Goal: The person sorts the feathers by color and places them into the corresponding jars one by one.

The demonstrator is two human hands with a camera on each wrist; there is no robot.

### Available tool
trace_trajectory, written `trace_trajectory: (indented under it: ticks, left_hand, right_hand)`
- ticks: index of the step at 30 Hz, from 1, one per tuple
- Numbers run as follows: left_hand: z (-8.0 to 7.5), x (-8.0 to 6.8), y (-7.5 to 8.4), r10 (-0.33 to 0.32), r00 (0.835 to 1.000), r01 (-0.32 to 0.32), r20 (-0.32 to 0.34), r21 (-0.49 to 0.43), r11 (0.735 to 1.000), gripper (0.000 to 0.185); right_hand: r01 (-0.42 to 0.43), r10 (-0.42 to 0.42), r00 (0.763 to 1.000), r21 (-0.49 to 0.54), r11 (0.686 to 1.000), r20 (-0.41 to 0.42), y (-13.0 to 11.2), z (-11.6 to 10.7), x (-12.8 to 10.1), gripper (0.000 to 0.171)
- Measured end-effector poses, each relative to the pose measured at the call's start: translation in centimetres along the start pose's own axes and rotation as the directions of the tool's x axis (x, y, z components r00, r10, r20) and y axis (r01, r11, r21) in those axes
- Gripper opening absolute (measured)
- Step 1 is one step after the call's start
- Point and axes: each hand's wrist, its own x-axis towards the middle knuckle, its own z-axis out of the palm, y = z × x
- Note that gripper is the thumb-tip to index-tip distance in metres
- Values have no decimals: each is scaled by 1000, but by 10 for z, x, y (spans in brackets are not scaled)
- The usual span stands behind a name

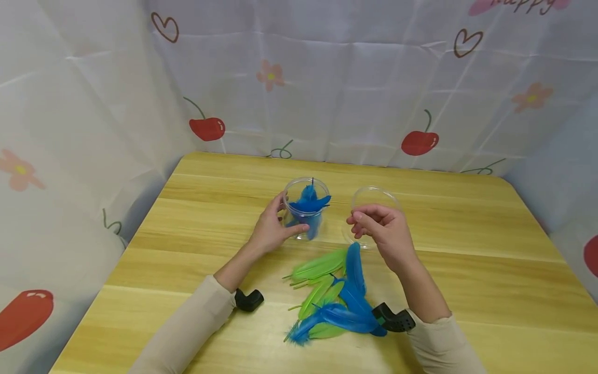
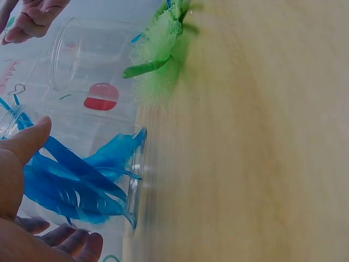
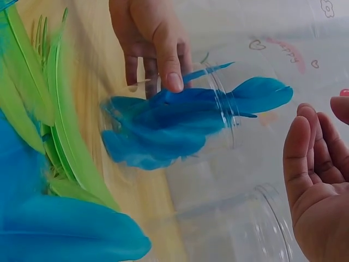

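My left hand [image 1: 271, 226] holds a clear plastic jar [image 1: 299, 212] upright on the table, thumb on the near side and fingers round the far side. Several blue feathers [image 1: 308, 204] stand in this jar, some poking above its rim. To its right, my right hand [image 1: 385, 231] hovers in front of a second clear jar [image 1: 376, 188], fingers loosely bent and nothing between them. This second jar, partly hidden by the hand, looks empty in the left wrist view. Nearer to me lies a loose pile of green feathers [image 1: 322, 265] and blue feathers [image 1: 348, 318].
The wooden table [image 1: 187, 234] carries the jars and the pile. A printed white curtain [image 1: 327, 104] with cherries, hearts and flowers hangs behind and at the sides. Black wrist devices [image 1: 249, 300] sit at both sleeves, the right one over the pile's edge.
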Motion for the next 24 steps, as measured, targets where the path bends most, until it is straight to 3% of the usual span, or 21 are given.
trace_trajectory:
  ticks: [7,24]
  left_hand:
    - [0,-1,1,-37,999,37,8,-18,999,99]
    - [-1,-2,4,-44,999,44,7,-14,999,97]
  right_hand:
    - [0,-1,1000,46,999,3,2,-4,-4,18]
    - [-44,44,999,-9,999,-13,15,-19,-21,15]
